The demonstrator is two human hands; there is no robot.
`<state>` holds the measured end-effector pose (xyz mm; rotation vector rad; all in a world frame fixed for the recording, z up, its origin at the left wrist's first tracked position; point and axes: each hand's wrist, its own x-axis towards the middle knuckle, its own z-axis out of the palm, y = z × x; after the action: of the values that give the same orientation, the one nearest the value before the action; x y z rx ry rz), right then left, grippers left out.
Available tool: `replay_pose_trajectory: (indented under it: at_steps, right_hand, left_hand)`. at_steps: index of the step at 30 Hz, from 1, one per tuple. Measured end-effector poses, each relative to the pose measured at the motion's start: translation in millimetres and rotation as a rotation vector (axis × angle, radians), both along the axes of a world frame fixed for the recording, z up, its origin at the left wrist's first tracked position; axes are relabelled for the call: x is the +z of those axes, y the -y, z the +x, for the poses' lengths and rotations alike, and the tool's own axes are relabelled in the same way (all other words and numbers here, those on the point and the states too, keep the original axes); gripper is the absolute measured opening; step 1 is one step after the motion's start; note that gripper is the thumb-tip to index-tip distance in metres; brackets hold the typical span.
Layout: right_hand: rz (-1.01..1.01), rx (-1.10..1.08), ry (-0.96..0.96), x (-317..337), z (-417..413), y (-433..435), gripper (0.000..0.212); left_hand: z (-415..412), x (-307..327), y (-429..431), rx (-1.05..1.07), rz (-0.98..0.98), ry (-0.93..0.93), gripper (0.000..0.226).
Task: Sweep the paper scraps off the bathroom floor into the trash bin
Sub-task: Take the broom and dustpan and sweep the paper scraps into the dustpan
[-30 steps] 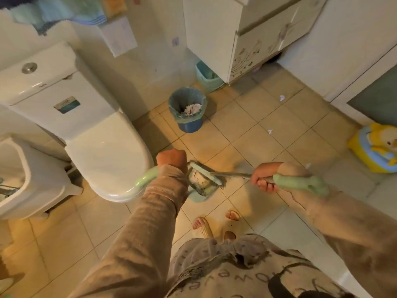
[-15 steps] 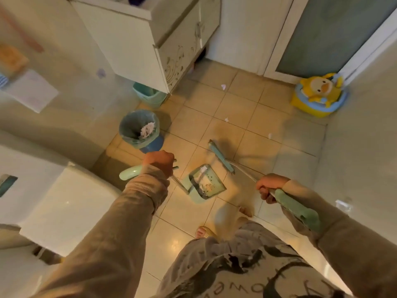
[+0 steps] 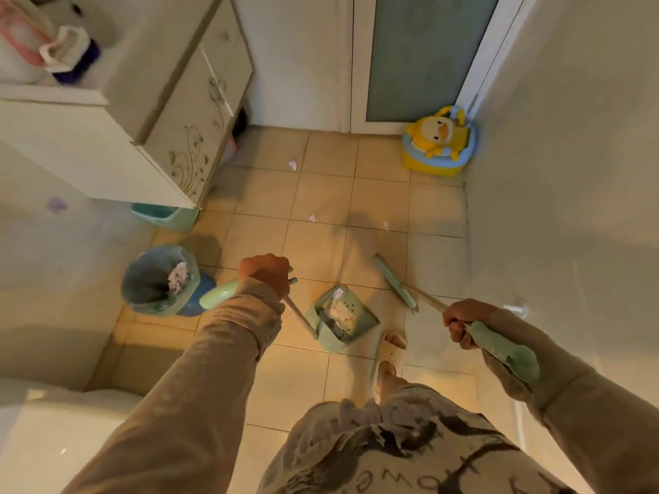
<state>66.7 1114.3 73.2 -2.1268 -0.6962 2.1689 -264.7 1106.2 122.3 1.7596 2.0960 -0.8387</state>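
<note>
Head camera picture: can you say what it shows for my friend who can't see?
A person's left hand holds a pale green long-handled dustpan with paper in it, and the right hand holds a matching green broom. Three white paper scraps lie on the tan tiles; a blue lined trash bin stands left.

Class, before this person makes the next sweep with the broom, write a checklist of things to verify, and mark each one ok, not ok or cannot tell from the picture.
1. Right hand grips the broom handle: ok.
2. Left hand grips the dustpan handle: ok.
3. Dustpan holds the paper already gathered: ok, white scraps lie inside.
4. Floor swept clean: not ok, three paper scraps remain on the tiles ahead.
5. Trash bin open and within reach on the left: ok.
6. Dustpan mouth flat on the floor: cannot tell.
</note>
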Motion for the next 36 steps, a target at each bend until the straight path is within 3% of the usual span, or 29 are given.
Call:
replay_pose_trajectory:
  at_steps: [3,7,12,22,28,36]
  right_hand:
    - [0.034,-0.04,-0.027,5,29,-29,0.019]
    - [-0.057,-0.055,-0.009,3,51,-74,0.035]
    - [0.036,-0.037,0.068,14,74,-129,0.03]
    - [0.172,-0.074,0.036,45,42,-210,0.029]
    - [0.114,0.109,0.219,24,8,-250,0.03]
    - [0.007,0.671,0.468,-6,-20,-244,0.028]
  left_hand:
    - [16,3,-32,0.008,0.018,-0.02,0.035]
    - [36,6,-70,0.019,0.042,-0.024,0.033]
    - [56,11,-120,0.003,0.081,-0.023,0.032]
    - [57,4,-203,0.02,0.098,0.032,0.035]
    - [55,-6,-234,0.008,0.043,0.025,0.032]
    - [62,-15,-258,-0.02,0.059,0.004,0.029]
